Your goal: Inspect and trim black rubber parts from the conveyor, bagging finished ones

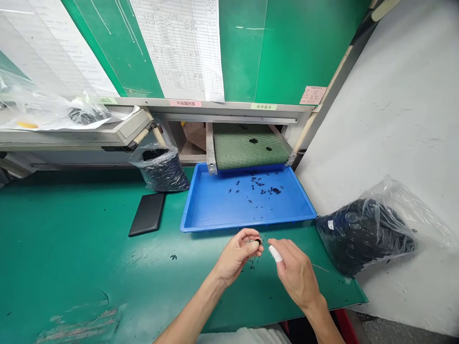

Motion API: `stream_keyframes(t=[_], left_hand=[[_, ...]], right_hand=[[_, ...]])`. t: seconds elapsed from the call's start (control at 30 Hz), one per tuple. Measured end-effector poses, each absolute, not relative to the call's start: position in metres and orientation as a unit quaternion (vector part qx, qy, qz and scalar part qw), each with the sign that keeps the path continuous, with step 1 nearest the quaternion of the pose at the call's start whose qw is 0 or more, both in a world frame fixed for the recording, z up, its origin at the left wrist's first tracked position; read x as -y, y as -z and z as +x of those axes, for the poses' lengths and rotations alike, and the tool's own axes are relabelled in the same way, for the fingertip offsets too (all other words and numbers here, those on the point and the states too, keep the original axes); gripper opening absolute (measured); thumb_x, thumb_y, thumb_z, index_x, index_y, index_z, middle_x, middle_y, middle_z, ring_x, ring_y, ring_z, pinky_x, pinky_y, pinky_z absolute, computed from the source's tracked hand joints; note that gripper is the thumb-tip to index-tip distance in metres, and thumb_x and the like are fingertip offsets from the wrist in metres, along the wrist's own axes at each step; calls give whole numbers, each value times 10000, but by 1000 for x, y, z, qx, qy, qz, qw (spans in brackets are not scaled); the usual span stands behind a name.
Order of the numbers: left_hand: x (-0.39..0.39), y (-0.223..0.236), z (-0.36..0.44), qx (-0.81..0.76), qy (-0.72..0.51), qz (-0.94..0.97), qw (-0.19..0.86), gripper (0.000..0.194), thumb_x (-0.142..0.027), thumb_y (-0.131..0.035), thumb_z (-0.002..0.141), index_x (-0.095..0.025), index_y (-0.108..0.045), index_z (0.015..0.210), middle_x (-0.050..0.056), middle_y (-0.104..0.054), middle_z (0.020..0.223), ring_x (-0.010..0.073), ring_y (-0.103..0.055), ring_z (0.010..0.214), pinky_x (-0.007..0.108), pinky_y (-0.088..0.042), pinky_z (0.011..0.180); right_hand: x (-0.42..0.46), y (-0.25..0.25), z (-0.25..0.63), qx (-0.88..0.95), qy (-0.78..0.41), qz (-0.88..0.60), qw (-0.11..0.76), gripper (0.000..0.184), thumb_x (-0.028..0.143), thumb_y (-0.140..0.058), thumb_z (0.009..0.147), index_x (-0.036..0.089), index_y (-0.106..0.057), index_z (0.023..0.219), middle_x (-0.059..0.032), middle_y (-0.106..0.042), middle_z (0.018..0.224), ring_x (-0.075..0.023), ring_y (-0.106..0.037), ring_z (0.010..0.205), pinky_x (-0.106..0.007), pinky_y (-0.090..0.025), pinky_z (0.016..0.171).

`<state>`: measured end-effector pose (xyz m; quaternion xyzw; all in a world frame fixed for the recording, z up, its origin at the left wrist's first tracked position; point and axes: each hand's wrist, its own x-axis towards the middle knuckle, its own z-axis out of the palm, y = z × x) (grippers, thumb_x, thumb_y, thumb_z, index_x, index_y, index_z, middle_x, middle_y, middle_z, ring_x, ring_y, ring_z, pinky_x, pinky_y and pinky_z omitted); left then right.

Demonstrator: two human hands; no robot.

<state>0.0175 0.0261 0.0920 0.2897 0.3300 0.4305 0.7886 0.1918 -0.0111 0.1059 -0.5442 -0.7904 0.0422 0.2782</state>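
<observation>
Head view: left hand (236,255) pinching small black part (257,241), axis unclear; right hand (296,274) open just beside.

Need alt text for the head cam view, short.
Over a green bench mat, the left hand pinches a small black part, while the right hand wears a white finger cot. Beyond them, a blue tray holds scattered black parts below the end of a green conveyor belt.

Blue tray (247,223), green bench mat (71,239), and seemingly crosshatched green belt (249,150).
</observation>
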Motion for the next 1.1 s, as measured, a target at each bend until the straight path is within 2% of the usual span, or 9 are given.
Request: stream_keyframes(t=[0.13,0.3,0.43,0.67,0.87,0.97,1.1], left_hand=[[-26,-86,14,-340,-422,301,784,262,-293,-765,692,-153,-663,888,15,-628,728,106,-584,697,234,-447,701],[-27,-81,10,-321,-419,317,788,268,-348,-701,755,-150,-662,931,50,-649,798,132,-595,712,268,-452,702],[-27,-79,9,-335,-410,332,780,301,-371,-700,750,-140,-674,940,41,-640,734,123,-574,664,266,-441,687],[-29,-83,6,-359,-401,379,753,321,-405,-666,765,-141,-684,947,20,-617,688,119,-540,642,273,-430,683],[-31,-77,-1,-410,-395,476,671,239,-362,-627,783,-176,-664,929,-2,-596,701,131,-525,666,266,-429,665],[-29,-62,-5,-425,-403,494,643,187,-341,-605,794,-183,-648,884,-5,-586,713,132,-522,676,252,-428,660],[-26,-41,-5,-443,-414,468,643,178,-344,-610,786,-178,-608,851,-7,-579,715,133,-541,675,248,-441,653]], right_hand=[[9,-107,186,808,-26,-535,244,420,-5,-350,781,187,-580,1075,-50,-627,826,-182,-552,766,-300,-425,663],[6,-110,181,825,-16,-517,230,430,-19,-355,752,181,-576,1062,-44,-611,800,-182,-523,733,-297,-397,641],[3,-112,181,830,-13,-511,224,427,-21,-360,746,184,-571,1055,-44,-607,806,-185,-518,745,-301,-384,651],[0,-113,177,839,-2,-511,188,371,2,-370,792,191,-582,1031,-31,-594,779,-179,-490,725,-295,-355,639],[-3,-90,165,842,48,-509,170,296,40,-368,856,181,-601,973,-21,-589,710,-168,-489,669,-288,-341,616],[-1,-67,156,834,18,-520,184,306,40,-357,859,171,-594,1001,-26,-611,728,-164,-532,673,-278,-354,607],[4,-44,142,776,-97,-581,226,271,85,-354,873,192,-592,946,-24,-641,759,-151,-568,650,-256,-351,581]])
